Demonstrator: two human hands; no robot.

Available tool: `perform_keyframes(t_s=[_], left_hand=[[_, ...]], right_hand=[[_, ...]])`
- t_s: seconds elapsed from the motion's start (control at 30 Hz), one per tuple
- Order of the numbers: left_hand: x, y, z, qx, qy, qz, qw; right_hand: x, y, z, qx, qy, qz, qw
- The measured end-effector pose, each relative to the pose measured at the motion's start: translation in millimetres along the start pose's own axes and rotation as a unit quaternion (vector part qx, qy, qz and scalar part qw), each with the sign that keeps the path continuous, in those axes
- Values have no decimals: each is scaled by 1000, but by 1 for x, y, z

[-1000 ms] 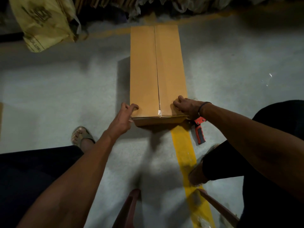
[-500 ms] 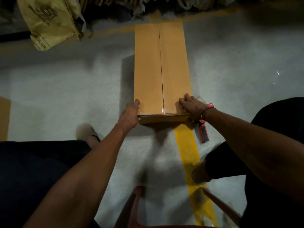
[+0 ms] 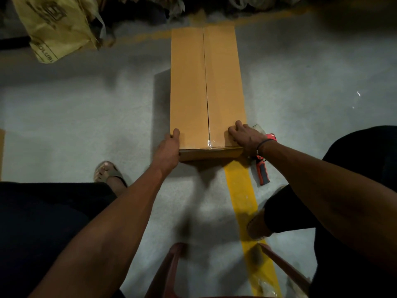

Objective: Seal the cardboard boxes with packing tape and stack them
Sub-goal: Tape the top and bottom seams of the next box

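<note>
Currently, status at this frame:
box: long cardboard box point(image 3: 206, 87) lying flat on the concrete floor point(image 3: 86, 117), long axis pointing away from the person, near end over a yellow floor line point(image 3: 240, 190)
seam: top flaps closed, centre seam point(image 3: 205, 82) runs the full length; a glint of clear tape point(image 3: 209, 143) shows at the near end, cannot tell how far up the seam it goes
left hand: left hand point(image 3: 168, 147) on the near left corner, thumb on top, fingers curled round the side edge, gripping the box
right hand: right hand point(image 3: 245, 136) lies on the top near the right corner, fingers bent and pressing down; whether they hook over the side edge is hidden, so grip vs press cannot tell
tape gun: red and grey tape gun point(image 3: 263, 168) on the floor just beside the near right corner, partly under the right wrist, not held
surroundings: yellow sack point(image 3: 55, 29) far left, dark red chair frame point(image 3: 171, 269) at the bottom, a sandalled foot point(image 3: 107, 173) left of the box
step (judgement): steadying or shifting the box, stacking not started
risk 1: box is long and held only at one end, lifting from here could swing or sag the far end
risk 2: if the seam is only tacked at the near end, the flaps could spring open
risk 3: tape gun sits by the wrist and foot, easy to knock or step on
</note>
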State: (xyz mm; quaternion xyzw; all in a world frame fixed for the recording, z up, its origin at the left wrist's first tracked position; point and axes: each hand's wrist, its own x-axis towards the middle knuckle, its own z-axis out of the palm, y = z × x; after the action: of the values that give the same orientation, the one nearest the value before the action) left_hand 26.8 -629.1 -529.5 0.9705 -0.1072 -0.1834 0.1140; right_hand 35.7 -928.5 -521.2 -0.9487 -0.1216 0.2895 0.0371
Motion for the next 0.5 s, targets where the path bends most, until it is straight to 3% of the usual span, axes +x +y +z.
perform_keyframes(t_s=[0.23, 0.37, 0.5], left_hand=[[3, 16, -1, -16, -50, -74, 996], [-1, 36, -4, -86, -23, -163, 983], [8, 54, -3, -254, 7, -289, 923]], right_hand=[[-4, 2, 0, 22, 28, -10, 999], [-13, -9, -5, 128, 48, 44, 990], [-23, -31, 17, 266, 231, 203, 913]])
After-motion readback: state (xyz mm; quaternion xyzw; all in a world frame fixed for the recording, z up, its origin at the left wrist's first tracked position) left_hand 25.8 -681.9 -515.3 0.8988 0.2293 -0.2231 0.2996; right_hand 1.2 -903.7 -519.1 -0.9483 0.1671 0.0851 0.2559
